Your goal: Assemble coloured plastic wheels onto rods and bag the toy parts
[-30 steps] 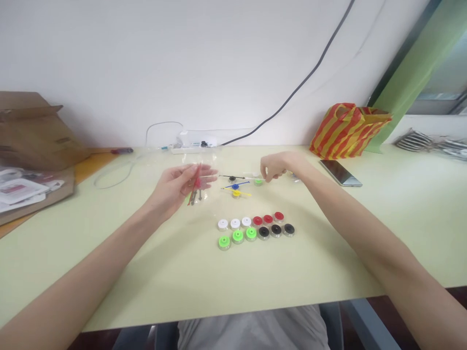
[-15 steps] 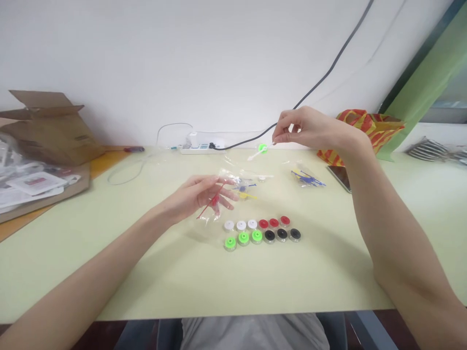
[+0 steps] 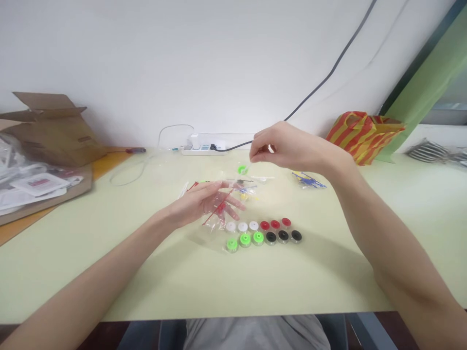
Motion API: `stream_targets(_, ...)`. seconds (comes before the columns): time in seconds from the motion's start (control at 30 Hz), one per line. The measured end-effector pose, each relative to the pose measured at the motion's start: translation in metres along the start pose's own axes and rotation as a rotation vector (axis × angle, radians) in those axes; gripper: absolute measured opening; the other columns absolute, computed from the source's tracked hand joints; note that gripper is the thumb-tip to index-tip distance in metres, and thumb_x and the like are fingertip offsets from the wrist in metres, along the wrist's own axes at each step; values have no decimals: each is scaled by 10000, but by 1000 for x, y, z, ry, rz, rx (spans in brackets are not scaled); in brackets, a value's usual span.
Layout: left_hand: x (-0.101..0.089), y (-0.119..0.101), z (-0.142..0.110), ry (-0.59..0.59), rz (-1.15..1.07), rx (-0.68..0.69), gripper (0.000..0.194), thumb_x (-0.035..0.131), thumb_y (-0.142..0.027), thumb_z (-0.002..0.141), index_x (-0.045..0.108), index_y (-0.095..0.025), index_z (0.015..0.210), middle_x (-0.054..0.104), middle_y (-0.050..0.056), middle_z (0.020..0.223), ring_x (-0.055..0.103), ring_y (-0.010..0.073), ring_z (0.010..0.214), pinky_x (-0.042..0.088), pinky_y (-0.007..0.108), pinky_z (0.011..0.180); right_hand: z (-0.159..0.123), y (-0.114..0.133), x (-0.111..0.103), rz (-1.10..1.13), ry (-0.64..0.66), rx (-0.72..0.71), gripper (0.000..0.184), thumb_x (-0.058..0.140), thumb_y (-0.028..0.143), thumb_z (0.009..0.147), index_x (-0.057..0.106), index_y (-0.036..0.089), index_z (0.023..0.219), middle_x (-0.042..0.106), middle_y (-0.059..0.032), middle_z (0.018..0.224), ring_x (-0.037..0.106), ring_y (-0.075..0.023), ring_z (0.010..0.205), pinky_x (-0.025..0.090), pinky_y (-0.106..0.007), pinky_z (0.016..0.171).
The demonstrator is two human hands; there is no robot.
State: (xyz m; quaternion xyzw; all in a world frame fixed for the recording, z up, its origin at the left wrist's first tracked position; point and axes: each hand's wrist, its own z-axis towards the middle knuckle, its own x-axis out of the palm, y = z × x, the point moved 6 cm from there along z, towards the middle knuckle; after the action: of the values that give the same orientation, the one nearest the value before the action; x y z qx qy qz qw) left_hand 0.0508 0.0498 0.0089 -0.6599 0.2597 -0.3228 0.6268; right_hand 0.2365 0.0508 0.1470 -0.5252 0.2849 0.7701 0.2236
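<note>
My left hand (image 3: 204,204) hovers over the pale green table (image 3: 146,272), its fingers loosely curled on a small clear plastic bag (image 3: 215,218) with thin red sticks in it. My right hand (image 3: 288,146) is raised above the table, fingers pinched on a small part with a green disc (image 3: 242,170) hanging below it. Just beneath my left hand lie two rows of small round caps (image 3: 262,232): white and red behind, green and black in front. More coloured sticks (image 3: 246,189) lie under my hands.
Another small bag with blue and yellow pieces (image 3: 307,180) lies to the right. A striped red-and-yellow bag (image 3: 361,133) stands at the back right, a power strip (image 3: 204,145) with a black cable by the wall, cardboard boxes (image 3: 47,131) at the left.
My right hand lifted the green-disc part off the table, then came left and down toward my left hand. My left hand sank slightly with the bag.
</note>
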Motion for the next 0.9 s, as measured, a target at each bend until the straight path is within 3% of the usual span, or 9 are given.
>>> stream_targets(0.13,1,0,0,-5,-26,-2,538,432,-485,1088,590,-128,1459,755,246,1215,786,336,935,585,348,673,8,21,15,21,-6,-100,191,589,103,910,720,214,825,736,-11,819,605,-161,719,422,-318,671)
stream_targets(0.27,-1,-1,2,-47,-48,6,549,455,-504,1075,603,-118,1435,749,252,1225,778,351,946,590,366,660,15,27,26,72,-2,-174,212,566,70,889,698,210,800,712,1,775,572,-151,695,405,-320,667)
stream_targets(0.5,1,-3,3,-11,-61,41,560,432,-495,1082,502,-158,1524,733,254,1266,768,345,966,574,374,686,11,8,9,234,-125,-170,114,654,191,906,731,202,823,742,-30,862,599,-181,793,428,-336,699)
stream_targets(0.63,-1,0,2,-12,-47,35,585,392,-518,1089,398,-242,1605,718,222,1318,762,331,995,559,372,724,7,-5,-3,220,-192,-139,158,689,306,914,743,187,824,734,-50,860,595,-185,798,414,-338,696)
stream_targets(0.77,-2,1,1,-20,-44,7,611,369,-517,1094,334,-264,1649,728,202,1302,763,307,956,543,358,715,2,-8,-7,193,-153,-120,226,678,372,939,743,187,826,724,-52,856,589,-173,780,403,-325,688)
stream_targets(0.9,-1,1,2,-31,-66,3,618,397,-499,1088,368,-224,1641,743,208,1267,764,308,958,539,350,711,1,-3,-5,199,-101,-111,190,687,330,930,739,186,819,725,-47,844,575,-167,757,400,-317,671)
